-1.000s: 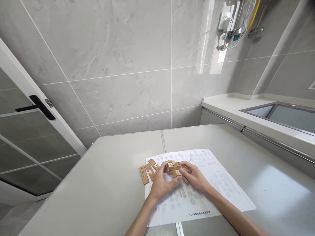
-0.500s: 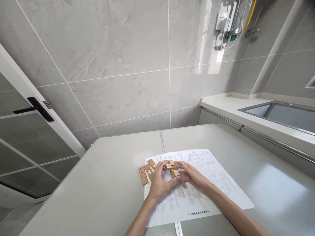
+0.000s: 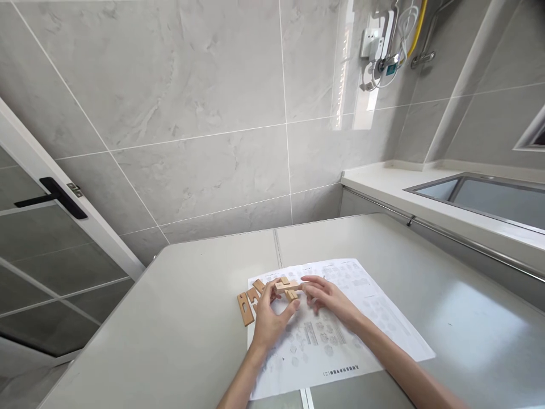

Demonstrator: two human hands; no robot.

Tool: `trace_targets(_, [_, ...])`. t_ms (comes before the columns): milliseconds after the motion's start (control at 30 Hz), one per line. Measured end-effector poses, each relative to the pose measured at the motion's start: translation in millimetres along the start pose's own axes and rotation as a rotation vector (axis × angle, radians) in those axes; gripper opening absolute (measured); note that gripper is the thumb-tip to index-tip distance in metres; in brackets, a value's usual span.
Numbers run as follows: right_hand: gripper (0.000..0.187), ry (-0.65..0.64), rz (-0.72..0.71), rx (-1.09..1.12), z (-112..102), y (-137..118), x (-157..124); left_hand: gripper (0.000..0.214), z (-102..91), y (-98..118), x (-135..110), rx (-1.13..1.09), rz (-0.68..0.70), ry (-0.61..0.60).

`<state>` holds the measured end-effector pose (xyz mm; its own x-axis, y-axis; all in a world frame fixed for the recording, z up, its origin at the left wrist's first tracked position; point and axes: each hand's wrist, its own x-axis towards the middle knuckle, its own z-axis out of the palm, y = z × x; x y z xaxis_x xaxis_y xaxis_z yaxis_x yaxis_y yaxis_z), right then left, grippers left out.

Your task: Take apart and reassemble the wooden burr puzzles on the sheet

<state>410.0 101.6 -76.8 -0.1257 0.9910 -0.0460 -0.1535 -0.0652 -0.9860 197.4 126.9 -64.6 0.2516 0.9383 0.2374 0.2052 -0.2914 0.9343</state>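
Slats of flat wood [image 3: 247, 318] lie leftmost on our tabletop [image 3: 191, 329], beside and over the left edge of the printed sheet [image 3: 361, 335]. Next comes our left hand [image 3: 267, 324], its fingers grasping the interlocked wooden blocks [image 3: 288, 287] above the sheet. Rightmost, our right hand [image 3: 336, 300] hangs at the blocks' right end, fingers bent; we cannot tell whether they grip it.
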Motion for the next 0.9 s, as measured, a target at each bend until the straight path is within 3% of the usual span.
trace_targets(167, [0.061, 0.157, -0.167, -0.509, 3.4, 8.2, -0.1, 0.053, 2.8, 0.5, 1.0, -0.123, -0.072, -0.046])
trace_targets(333, [0.049, 0.137, -0.364, -0.707, 6.0, 14.7, -1.1, 0.049, 5.2, -0.6, 0.4, -0.164, -0.101, -0.088])
trace_targets(533, [0.051, 0.11, -0.349, -0.733, 2.9, 19.1, 0.9, 0.053, 7.8, -1.7, -1.2, -0.117, -0.136, -0.109])
trace_targets(733, [0.036, 0.11, -0.261, -0.515, 0.2, 11.5, 1.5, 0.064, 6.0, -1.9, -2.6, -0.073, -0.193, -0.12])
trace_targets(900, [0.032, 0.084, -0.179, -0.467, -0.1, 1.6, -0.6, 0.07, 5.2, -3.7, -2.0, -0.074, -0.195, -0.158])
